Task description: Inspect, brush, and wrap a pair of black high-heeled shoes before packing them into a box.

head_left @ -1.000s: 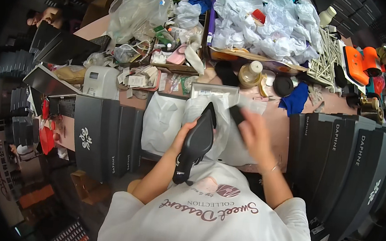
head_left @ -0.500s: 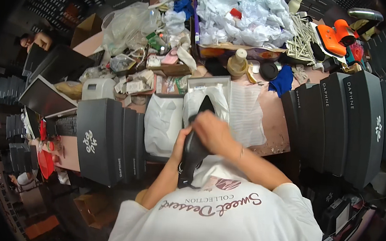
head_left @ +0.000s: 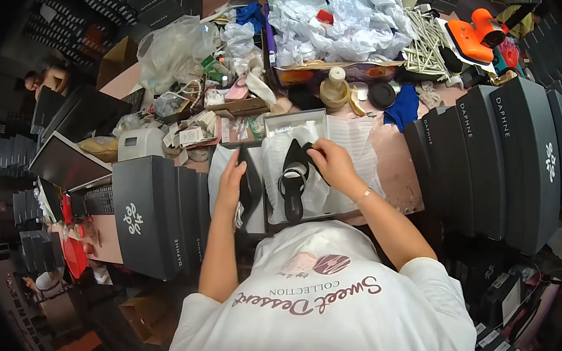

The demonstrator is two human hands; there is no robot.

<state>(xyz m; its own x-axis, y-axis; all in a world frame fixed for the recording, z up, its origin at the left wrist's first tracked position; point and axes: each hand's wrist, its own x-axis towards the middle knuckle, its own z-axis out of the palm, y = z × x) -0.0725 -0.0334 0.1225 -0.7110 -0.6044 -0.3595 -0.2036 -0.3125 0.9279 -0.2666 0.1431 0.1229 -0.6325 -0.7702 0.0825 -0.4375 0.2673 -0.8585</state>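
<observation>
A black pointed shoe with straps (head_left: 292, 193) lies on white tissue paper (head_left: 272, 165) in an open grey shoebox (head_left: 294, 118), its toe pointing away from me. My right hand (head_left: 337, 165) pinches it by the side of the toe. Another black pointed shoe (head_left: 251, 185) is tilted on its side just to the left. My left hand (head_left: 230, 182) grips that one along its outer side, partly covering it. Beneath it is a second white-lined box part (head_left: 258, 222). Translucent wrapping sheet (head_left: 367, 149) spreads out to the right of the shoebox.
Dark shoeboxes stand in rows at left (head_left: 143, 217) and right (head_left: 525, 170). Behind are a bin of crumpled white plastic (head_left: 337, 27), a brush-topped jar (head_left: 335, 90), a blue cloth (head_left: 404, 108), an orange tool (head_left: 470, 39) and small clutter. A monitor (head_left: 69, 151) stands far left.
Both hands were together on one black shoe close to my body. Now they are apart, each on its own shoe, the right one lying in the box. The view has shifted slightly.
</observation>
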